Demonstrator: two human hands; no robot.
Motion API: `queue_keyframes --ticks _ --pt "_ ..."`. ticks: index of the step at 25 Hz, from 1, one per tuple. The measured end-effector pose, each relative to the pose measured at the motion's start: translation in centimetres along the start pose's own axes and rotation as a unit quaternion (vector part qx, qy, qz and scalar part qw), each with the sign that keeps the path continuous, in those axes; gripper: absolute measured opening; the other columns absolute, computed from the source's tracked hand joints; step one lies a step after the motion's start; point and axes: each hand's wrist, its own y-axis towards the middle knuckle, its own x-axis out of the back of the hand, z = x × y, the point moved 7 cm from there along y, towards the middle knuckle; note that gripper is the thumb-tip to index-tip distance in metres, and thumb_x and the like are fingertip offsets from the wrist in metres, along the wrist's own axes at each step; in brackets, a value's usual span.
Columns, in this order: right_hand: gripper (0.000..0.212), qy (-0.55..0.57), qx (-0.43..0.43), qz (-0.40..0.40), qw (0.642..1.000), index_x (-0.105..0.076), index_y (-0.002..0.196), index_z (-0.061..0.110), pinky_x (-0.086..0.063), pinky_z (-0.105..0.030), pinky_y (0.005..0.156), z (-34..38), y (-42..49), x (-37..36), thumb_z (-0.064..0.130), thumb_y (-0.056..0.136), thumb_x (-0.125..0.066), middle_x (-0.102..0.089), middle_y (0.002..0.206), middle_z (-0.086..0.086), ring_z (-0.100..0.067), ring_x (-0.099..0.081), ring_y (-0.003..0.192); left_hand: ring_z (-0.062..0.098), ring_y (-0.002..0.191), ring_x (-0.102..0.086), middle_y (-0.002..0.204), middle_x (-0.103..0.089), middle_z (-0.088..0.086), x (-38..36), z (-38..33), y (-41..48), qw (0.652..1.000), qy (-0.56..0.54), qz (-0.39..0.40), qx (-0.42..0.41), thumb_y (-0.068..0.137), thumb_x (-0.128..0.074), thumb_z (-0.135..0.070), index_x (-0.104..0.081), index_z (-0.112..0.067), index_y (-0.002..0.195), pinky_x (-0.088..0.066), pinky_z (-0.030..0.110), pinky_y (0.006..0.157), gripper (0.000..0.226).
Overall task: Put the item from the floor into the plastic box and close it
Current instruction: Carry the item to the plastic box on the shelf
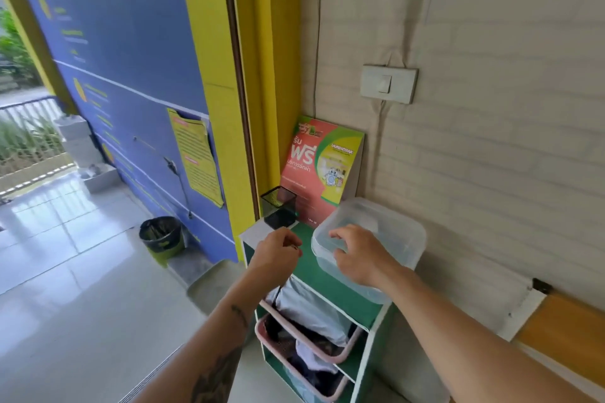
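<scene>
A clear plastic box with its clear lid on top stands on the right half of a green shelf top, against the wall. My right hand lies on the lid's near-left corner, with fingers on top and the thumb at the lid's edge. To the left, my left hand hovers over the shelf top with its fingertips pinched together on a small item that is mostly hidden. A thin dark strand hangs below that hand.
A black mesh pen cup and a pink-green leaflet stand sit at the back of the shelf top. Pink baskets of laundry fill the shelves below. A bin stands on the tiled floor to the left.
</scene>
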Motion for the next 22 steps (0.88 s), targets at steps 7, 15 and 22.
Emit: queue_keyframes --ticks 7,15,22 --pt "0.052 -0.066 -0.074 0.003 0.995 -0.048 0.140 0.015 -0.036 -0.042 0.109 -0.2 6.0 -3.7 0.025 0.089 -0.047 -0.047 0.143 -0.004 -0.027 -0.040 0.131 0.023 0.085 -0.070 0.096 -0.072 0.001 -1.9 3.9 9.4 0.998 0.010 0.062 -0.029 0.086 -0.057 -0.008 -0.065 -0.023 0.094 -0.056 0.033 0.075 0.019" --pt "0.058 -0.133 -0.100 -0.016 0.986 -0.046 0.139 0.018 -0.038 -0.045 0.104 -1.0 7.9 -4.3 0.038 0.085 -0.049 -0.044 0.138 -0.003 -0.028 -0.042 0.125 0.026 0.078 -0.068 0.084 -0.067 0.003 -4.7 5.6 13.5 0.998 -0.015 0.062 -0.013 0.082 -0.067 -0.010 -0.069 -0.018 0.096 -0.058 0.035 0.069 0.016" --pt "0.059 -0.123 -0.091 -0.044 0.987 -0.049 0.136 0.017 -0.039 -0.041 0.104 -1.6 7.6 -4.4 0.043 0.082 -0.053 -0.046 0.138 0.000 -0.024 -0.047 0.122 0.022 0.083 -0.065 0.091 -0.071 0.000 -5.7 6.9 15.9 0.999 0.017 0.028 0.010 0.080 -0.062 -0.011 -0.069 -0.024 0.089 -0.059 0.039 0.077 0.017"
